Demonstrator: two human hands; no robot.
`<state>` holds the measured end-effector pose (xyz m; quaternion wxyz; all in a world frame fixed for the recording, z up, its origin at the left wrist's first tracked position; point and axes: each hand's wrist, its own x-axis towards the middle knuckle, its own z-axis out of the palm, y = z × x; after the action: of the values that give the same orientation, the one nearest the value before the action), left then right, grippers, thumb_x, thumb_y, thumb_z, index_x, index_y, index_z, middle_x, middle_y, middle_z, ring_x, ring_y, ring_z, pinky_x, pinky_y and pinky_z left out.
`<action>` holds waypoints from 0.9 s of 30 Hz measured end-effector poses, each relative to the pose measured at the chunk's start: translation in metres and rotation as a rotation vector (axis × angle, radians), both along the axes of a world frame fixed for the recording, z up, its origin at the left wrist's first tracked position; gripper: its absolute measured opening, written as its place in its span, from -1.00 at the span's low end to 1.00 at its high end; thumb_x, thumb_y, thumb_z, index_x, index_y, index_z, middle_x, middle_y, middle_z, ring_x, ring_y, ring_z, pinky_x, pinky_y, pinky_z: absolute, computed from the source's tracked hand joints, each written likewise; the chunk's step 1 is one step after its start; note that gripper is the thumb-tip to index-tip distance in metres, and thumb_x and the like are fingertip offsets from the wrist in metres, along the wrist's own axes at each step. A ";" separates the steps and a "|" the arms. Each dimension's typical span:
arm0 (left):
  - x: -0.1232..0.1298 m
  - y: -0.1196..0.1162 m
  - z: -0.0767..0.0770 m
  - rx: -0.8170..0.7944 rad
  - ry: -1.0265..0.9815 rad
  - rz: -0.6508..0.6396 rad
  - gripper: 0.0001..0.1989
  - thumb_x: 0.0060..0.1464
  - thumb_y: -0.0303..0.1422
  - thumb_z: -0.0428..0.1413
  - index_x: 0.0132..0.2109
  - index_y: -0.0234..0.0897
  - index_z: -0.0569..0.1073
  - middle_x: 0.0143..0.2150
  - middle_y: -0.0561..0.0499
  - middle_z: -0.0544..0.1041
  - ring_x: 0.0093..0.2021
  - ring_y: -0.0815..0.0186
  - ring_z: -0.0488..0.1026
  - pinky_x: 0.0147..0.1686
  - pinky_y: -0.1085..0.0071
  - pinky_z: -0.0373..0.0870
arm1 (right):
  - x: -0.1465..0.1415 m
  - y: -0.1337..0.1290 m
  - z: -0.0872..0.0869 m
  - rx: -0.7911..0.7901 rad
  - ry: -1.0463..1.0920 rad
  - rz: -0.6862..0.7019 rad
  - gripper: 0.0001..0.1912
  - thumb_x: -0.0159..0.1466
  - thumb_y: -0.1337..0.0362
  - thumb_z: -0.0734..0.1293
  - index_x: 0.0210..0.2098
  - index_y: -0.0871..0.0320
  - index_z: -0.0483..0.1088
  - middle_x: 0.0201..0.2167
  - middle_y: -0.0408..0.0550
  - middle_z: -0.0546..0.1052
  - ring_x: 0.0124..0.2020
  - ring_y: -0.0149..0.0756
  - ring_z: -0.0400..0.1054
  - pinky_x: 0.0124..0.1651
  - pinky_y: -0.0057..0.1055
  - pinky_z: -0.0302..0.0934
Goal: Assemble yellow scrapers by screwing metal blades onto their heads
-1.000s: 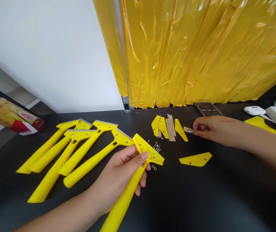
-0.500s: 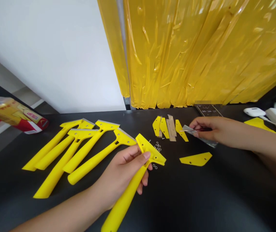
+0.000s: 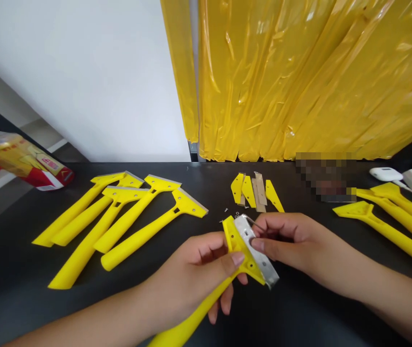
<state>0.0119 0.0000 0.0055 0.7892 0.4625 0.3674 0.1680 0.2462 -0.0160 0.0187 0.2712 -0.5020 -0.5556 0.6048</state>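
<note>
My left hand (image 3: 200, 270) is closed round the neck of a yellow scraper handle (image 3: 191, 320), thumb on its flat, holed head. Against that head's outer edge lies a silver metal blade (image 3: 258, 255) with holes, pinched by my right hand (image 3: 292, 241). A thin dark rod (image 3: 252, 221) also sticks out from the right fingers; its kind I cannot make out. Just beyond my hands lie yellow cover plates (image 3: 248, 192), brown-wrapped strips (image 3: 259, 193) and a few small screws and nuts (image 3: 237, 215), partly hidden.
Several scrapers with blades (image 3: 140, 219) lie on the black table (image 3: 93, 318) to the left. Yellow handles without blades (image 3: 390, 226) lie to the right, near a white case (image 3: 385, 174). A bottle (image 3: 28, 161) lies far left; yellow plastic sheeting (image 3: 249, 86) hangs behind.
My right hand has come from the back right to the scraper head, bringing the silver blade against it. My left hand keeps its hold on the handle. The view has shifted slightly.
</note>
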 end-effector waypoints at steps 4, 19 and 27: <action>0.002 0.000 0.004 0.003 0.063 -0.030 -0.68 0.33 -0.08 0.20 -0.14 -0.28 0.50 -0.26 0.00 0.57 -0.58 0.52 0.42 -0.67 0.66 0.37 | 0.000 -0.003 0.002 0.047 -0.076 -0.008 -0.69 0.43 0.04 0.36 -0.33 0.11 0.42 -0.43 -0.22 0.37 -0.38 -0.35 0.16 -0.30 -0.39 0.07; 0.001 -0.001 0.003 0.035 0.130 -0.115 -0.62 0.34 -0.02 0.17 -0.16 -0.29 0.49 -0.27 0.04 0.55 -0.56 0.52 0.39 -0.66 0.66 0.36 | -0.003 -0.002 -0.004 0.084 -0.076 0.026 -0.68 0.39 0.10 0.41 -0.41 0.12 0.35 -0.49 -0.25 0.35 -0.42 -0.40 0.16 -0.35 -0.44 0.06; 0.002 0.000 0.005 0.065 0.136 -0.149 -0.69 0.39 -0.11 0.12 -0.22 -0.26 0.47 -0.54 0.17 0.39 -0.60 0.49 0.34 -0.66 0.69 0.35 | -0.002 -0.003 -0.003 0.112 -0.193 0.062 -0.68 0.40 0.09 0.37 -0.42 0.11 0.35 -0.50 -0.25 0.33 -0.43 -0.37 0.16 -0.38 -0.42 0.06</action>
<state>0.0137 -0.0001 0.0101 0.7573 0.5244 0.3789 0.0887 0.2443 -0.0194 0.0160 0.2252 -0.5246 -0.6272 0.5298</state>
